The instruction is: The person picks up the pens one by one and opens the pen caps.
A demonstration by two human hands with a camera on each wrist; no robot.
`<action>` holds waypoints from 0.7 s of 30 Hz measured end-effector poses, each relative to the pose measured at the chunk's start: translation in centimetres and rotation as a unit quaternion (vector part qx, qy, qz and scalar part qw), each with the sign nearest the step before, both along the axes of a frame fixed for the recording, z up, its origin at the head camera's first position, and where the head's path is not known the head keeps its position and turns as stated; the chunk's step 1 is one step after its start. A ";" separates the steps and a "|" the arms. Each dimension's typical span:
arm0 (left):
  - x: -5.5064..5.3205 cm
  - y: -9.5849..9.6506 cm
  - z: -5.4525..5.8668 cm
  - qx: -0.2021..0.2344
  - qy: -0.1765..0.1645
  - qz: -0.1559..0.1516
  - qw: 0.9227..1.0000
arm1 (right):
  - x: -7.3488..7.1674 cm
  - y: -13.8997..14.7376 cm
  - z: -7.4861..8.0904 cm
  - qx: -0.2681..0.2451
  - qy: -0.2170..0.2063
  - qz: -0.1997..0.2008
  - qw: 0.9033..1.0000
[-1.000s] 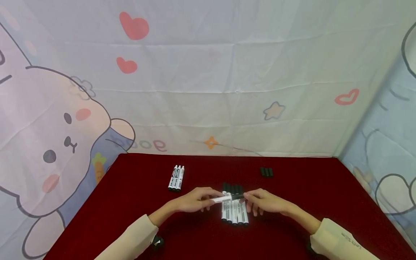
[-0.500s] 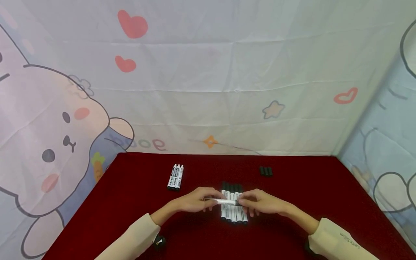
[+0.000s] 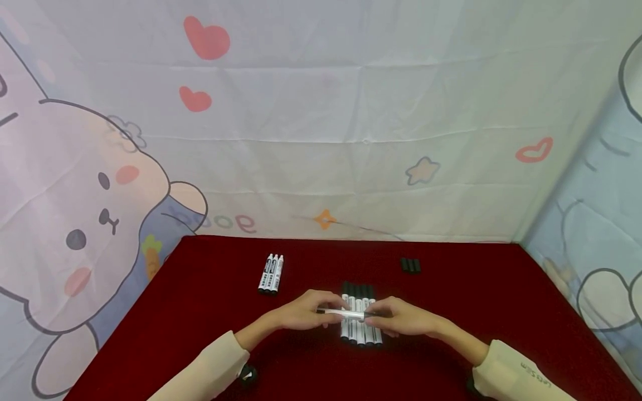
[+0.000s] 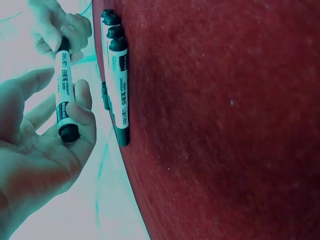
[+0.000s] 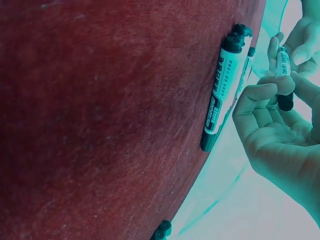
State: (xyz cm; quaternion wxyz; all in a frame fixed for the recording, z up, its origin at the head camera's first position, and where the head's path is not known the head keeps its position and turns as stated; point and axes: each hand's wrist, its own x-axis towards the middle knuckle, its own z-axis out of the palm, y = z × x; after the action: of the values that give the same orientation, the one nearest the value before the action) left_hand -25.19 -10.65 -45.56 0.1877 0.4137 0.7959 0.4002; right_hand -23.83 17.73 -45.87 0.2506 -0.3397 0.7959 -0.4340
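Between both hands a white whiteboard marker [image 3: 346,314] with black ends lies nearly level. My left hand [image 3: 307,312] holds its tail end; in the left wrist view the fingers curl around the barrel [image 4: 63,82] while the thumb stands apart from it. My right hand [image 3: 406,316] pinches the black cap end [image 5: 285,102] between thumb and index finger, covering much of it in the head view. Right below the held marker, several capped whiteboard markers [image 3: 361,335] lie side by side on the red cloth, caps pointing away from me and partly hidden by the hands.
Three markers with white tips and no caps [image 3: 271,275] lie at the back left of the red-covered table [image 3: 210,289]. Three loose black caps [image 3: 411,265] sit together at the back right. A printed cloth [image 3: 321,111] hangs behind the table.
The held marker has turned from slanted to nearly level and slid left in my left hand, its tail now showing there. My right hand has moved left, covering more of the cap.
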 end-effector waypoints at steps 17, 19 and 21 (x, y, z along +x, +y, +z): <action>-0.3 1.5 0.5 -0.028 0.037 0.032 0.998 | -0.6 -1.0 0.5 -0.009 0.004 0.017 1.000; 0.0 1.6 0.2 -0.031 0.037 0.036 0.998 | -0.4 -0.9 0.0 -0.008 -0.008 0.017 1.000; 0.3 1.6 -0.1 -0.037 0.056 0.038 0.997 | -1.0 -0.7 -1.9 -0.017 -0.029 0.018 0.999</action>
State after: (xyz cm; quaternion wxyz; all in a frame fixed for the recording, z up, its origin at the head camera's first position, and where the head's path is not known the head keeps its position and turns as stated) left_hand -24.89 -9.05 -45.67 0.1428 0.3973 0.8348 0.3533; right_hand -24.88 17.04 -47.74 0.2753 -0.3457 0.7747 -0.4523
